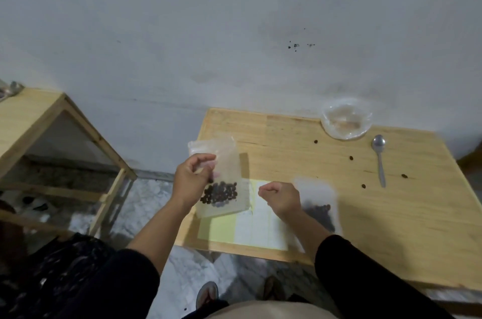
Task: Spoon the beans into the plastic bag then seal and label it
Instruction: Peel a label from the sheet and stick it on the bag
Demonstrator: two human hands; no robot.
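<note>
My left hand (191, 179) pinches a clear plastic bag (225, 162) by its left side and holds it upright above the table's left edge. Dark beans (220, 193) fill the bag's lower part. My right hand (280, 197) hovers over a yellow-and-white label sheet (250, 227) with its fingers curled; whether they pinch a label I cannot tell. A second bag with beans (319, 211) lies flat just right of that hand. A metal spoon (379, 157) lies on the table to the far right.
A clear plastic bowl (345, 121) sits at the back of the wooden table (391, 227), near the wall. Several loose beans (351, 157) are scattered between bowl and spoon. A wooden shelf frame (65, 136) stands to the left, across a gap of floor.
</note>
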